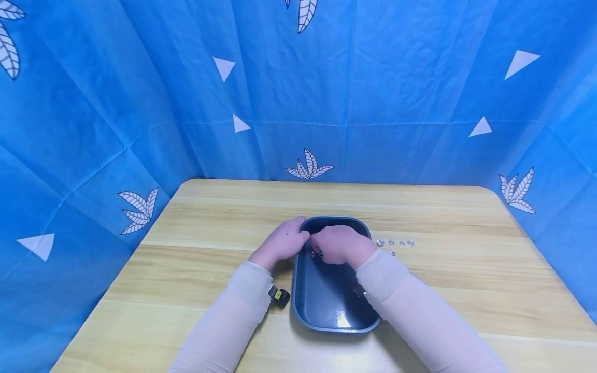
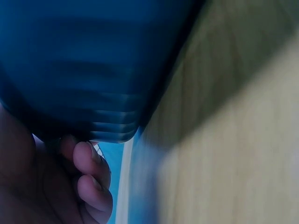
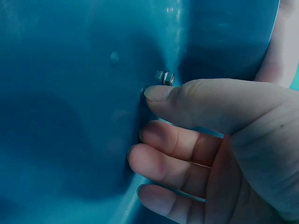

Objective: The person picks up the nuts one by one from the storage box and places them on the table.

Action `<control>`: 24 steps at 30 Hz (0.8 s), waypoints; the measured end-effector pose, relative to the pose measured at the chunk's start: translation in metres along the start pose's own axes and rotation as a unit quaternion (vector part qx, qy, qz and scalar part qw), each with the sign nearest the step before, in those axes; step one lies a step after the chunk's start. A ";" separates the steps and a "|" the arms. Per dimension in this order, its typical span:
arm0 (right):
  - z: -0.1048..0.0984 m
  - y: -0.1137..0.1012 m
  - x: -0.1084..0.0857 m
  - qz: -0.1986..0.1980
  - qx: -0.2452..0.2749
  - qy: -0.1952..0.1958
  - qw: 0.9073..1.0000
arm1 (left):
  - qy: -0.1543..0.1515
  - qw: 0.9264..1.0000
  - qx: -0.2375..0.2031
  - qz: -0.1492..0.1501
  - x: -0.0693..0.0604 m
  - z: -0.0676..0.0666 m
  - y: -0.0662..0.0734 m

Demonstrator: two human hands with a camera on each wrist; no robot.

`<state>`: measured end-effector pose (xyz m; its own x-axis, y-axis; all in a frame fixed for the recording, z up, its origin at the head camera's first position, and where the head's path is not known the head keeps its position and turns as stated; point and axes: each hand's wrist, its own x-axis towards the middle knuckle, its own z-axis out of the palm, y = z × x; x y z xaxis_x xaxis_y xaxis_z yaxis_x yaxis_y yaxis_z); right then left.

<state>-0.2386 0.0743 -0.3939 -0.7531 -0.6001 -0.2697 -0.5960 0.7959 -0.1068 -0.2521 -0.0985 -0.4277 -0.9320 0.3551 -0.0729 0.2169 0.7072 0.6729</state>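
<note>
A dark blue rectangular tray (image 1: 326,305) lies on the table, its long side running away from me. My left hand (image 1: 286,239) grips its far left corner; in the left wrist view the fingers (image 2: 93,191) curl by the tray's outer end. Inside the tray, my right hand (image 1: 342,244) reaches down near the far left. Small metal nuts (image 1: 313,254) lie beside its fingertips. In the right wrist view a shiny nut (image 3: 168,78) shows just past the thumb, and other fingers are bent below. Whether the thumb and index finger pinch anything is hidden.
Several small metal nuts (image 1: 391,242) lie on the wooden table (image 1: 224,217) just right of the tray. A blue curtain (image 1: 298,103) with white leaf and triangle prints hangs behind and at both sides. A small wrist camera (image 1: 280,296) sits by the left sleeve.
</note>
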 end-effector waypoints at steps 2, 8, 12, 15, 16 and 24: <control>0.000 0.000 0.000 -0.001 -0.002 0.002 1.000 | 0.001 1.000 0.001 0.000 0.000 0.000 0.000; 0.000 0.001 0.000 -0.003 -0.004 0.004 1.000 | -0.001 1.000 -0.002 -0.001 0.001 -0.001 0.001; 0.000 0.001 0.000 -0.004 -0.009 0.004 1.000 | -0.002 1.000 -0.004 -0.001 0.001 -0.001 0.001; 0.002 0.001 0.001 -0.004 -0.013 0.003 1.000 | -0.002 1.000 -0.007 -0.004 0.001 -0.001 0.001; 0.002 0.001 0.001 -0.003 -0.014 0.002 1.000 | -0.003 1.000 -0.008 -0.004 0.001 -0.001 0.001; 0.004 0.001 0.001 0.003 -0.003 -0.009 1.000 | -0.003 1.000 -0.012 -0.015 -0.001 0.001 0.001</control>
<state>-0.2388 0.0748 -0.3985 -0.7513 -0.5940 -0.2876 -0.5935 0.7987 -0.0990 -0.2508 -0.0976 -0.4278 -0.9360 0.3382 -0.0971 0.1825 0.7025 0.6879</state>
